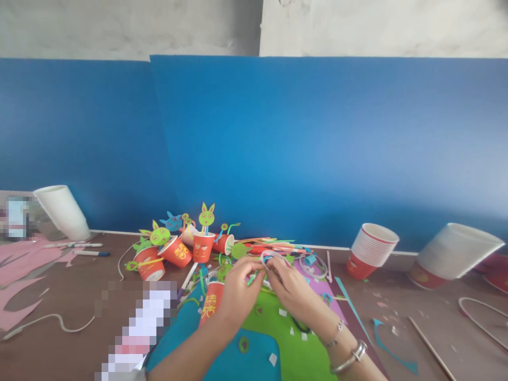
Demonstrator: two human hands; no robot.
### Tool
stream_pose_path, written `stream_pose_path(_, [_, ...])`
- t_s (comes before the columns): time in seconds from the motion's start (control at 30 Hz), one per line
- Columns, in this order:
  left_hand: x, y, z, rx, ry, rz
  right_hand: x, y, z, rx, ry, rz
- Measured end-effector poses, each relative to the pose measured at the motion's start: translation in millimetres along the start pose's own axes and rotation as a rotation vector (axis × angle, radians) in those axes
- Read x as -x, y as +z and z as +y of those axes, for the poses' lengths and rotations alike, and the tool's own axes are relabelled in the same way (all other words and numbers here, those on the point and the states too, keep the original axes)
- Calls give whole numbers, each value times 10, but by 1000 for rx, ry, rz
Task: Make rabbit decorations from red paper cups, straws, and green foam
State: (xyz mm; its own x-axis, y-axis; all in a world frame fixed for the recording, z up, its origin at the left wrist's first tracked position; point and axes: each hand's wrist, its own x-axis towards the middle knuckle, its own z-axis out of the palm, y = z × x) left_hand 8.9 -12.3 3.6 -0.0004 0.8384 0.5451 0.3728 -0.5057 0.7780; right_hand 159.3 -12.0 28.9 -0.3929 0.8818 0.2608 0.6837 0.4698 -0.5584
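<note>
The held loop (274,253) is whitish, one cup (211,300) red with yellow characters, one sheet (305,357) green, the wall panel (309,143) blue.

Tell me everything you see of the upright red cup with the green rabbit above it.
The cup looks like paper, red with a pale rim and face-like print. It stands upright, mouth up. Thin stems rise from it beneath a flat green rabbit head with two ears and reddish-marked eyes. A tilted cup with yellow lettering sits close on its left, and a sideways cup lies on its right; whether either touches it is unclear. Nobody is holding it.
</note>
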Motion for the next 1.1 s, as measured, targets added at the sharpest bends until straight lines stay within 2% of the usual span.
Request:
stream_pose_path(0.27, [-35,-8,-20,48,-10,5,8,-15,-49,66,-28,38])
stream_pose_path(0.73, [20,-46,11,-19,174,26,2,-1,-94,102,-68,144])
stream_pose_path(0.83, [26,-64,33,-28,213,5,13,40,-79,-24,18,161])
stream_pose_path(0.97, [7,-92,69,-7,260,14,6,105,-74,-379,160,150])
stream_pose_path(1.1, [25,-107,135,73,260,38,-14,121,-136,-656,177,160])
